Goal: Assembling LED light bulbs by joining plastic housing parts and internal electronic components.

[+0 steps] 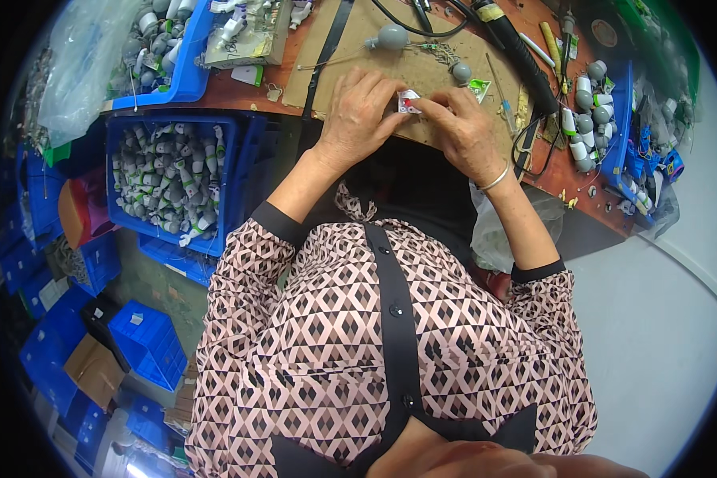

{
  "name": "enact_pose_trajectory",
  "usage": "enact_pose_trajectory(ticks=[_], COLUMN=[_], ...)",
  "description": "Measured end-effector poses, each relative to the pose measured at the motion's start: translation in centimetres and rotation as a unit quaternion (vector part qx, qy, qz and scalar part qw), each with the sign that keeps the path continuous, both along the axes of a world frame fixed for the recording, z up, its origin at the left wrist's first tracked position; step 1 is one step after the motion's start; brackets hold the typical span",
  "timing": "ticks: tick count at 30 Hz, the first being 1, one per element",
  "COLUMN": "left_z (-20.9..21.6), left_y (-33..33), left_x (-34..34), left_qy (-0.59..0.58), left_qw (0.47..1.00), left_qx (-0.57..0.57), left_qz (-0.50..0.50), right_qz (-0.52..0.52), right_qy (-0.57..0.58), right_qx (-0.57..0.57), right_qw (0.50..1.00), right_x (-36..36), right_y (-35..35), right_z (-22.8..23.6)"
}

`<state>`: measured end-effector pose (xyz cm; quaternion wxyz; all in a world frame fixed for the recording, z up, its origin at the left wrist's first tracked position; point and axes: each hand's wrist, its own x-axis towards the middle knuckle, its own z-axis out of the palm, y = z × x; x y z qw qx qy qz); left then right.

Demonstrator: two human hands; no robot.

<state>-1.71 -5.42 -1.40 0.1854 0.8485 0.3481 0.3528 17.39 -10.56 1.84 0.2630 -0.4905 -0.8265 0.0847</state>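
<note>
White piece point(407, 99) | my left hand point(358, 113) is pinching its left side | my right hand point(468, 134) is pinching its right

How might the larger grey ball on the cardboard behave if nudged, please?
The grey ball would probably roll, being round, though its white end might make it swerve. Its smooth-looking surface could feel slippery.

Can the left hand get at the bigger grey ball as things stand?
Likely yes: just bare cardboard between left hand and ball, though that hand is busy with the white piece.
</note>
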Motion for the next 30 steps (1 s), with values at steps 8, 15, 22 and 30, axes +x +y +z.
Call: enact_pose_trajectory(ticks=[8,15,22,30], left_z=[0.1,-0.3,0.8,3.5], left_y=[-0.1,0.1,0.2,4.3], left_x=[0.1,0.2,-0.4,0.7], left_qy=[0.002,0.01,0.039,0.022], left_qw=[1.0,1.0,0.998,0.994], left_qx=[-0.001,-0.001,-0.029,0.1], left_qz=[-0.002,-0.009,-0.026,0.049], right_qz=[0.004,-0.031,-0.146,-0.171], right_qy=[-0.023,-0.005,0.052,-0.103], right_qx=[0.003,0.01,0.054,0.065], right_qw=[1.0,0.999,0.987,0.978], right_x=[0.3,-0.4,2.4,2.2], right_y=[-0.1,-0.3,3.4,6.1], right_z=[-0.3,0.1,0.3,0.1])
